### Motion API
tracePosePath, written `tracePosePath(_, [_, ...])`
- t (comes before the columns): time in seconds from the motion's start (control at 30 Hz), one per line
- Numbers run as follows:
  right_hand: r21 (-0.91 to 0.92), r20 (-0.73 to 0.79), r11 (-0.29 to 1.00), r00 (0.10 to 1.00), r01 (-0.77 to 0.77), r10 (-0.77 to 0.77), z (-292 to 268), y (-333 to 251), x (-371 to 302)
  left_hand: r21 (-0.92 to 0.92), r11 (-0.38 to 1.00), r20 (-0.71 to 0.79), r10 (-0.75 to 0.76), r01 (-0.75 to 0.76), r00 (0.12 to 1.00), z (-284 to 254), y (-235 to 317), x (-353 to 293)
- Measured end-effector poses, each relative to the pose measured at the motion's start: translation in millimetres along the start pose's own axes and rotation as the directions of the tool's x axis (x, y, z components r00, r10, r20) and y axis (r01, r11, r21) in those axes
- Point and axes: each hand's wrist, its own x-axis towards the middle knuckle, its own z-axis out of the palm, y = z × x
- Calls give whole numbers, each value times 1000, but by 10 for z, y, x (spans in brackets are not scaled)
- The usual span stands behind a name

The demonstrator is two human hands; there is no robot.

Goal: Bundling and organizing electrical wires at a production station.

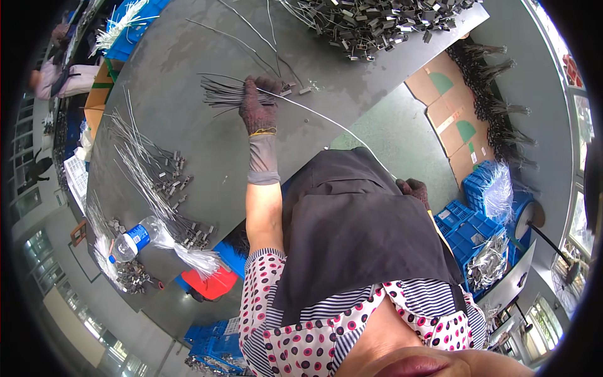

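- We pick the table (207,151) as landmark; all places are given off it.
- Nearest us, off the table's near edge: our dark apron (352,226) over a dotted shirt, hiding the lap.
- Right hand (414,190), gloved, sits low beside the apron, off the table's near right edge. It looks closed on the end of a thin white wire (326,119), but the grip is half hidden, so we cannot tell for sure.
- The wire runs taut from there up across the table to the left hand, likely held stretched so it stays straight.
- Left hand (259,103), gloved, rests on the table past its middle, clenched round a bundle (220,94) of dark wires, ends fanning left. Gripped mid-length, probably to keep the ends even.
- Left side of the table: a row of finished-looking wires (151,176) with metal tags, laid parallel, and a bottle (135,239) lying near the edge.
- Far edge: a heap of metal clips (377,25), within arm's reach.
- Right of the table, on the floor: flattened cardboard (452,113) and blue crates (471,226).
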Motion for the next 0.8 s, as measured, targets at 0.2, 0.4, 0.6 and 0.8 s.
tracePosePath(0.2, [128, -30, 962, 970, 241, -239, 305, 237, 104, 122, 991, -55, 56, -49, 997, -133, 120, 334])
tracePosePath(0.4, [-105, 13, 994, 999, 40, -38, 274, -417, 71, 154, 988, 18, 31, -33, 999, -342, 355, 435])
tracePosePath(0.6, [-108, 27, 991, 996, 83, -81, 297, -188, 132, -51, 997, 113, -43, 49, 993, -486, 425, 468])
tracePosePath(0.8, [16, -13, 997, 997, 72, -72, 461, 422, 237, -44, 996, 130, -75, 82, 989, -364, 168, 355])
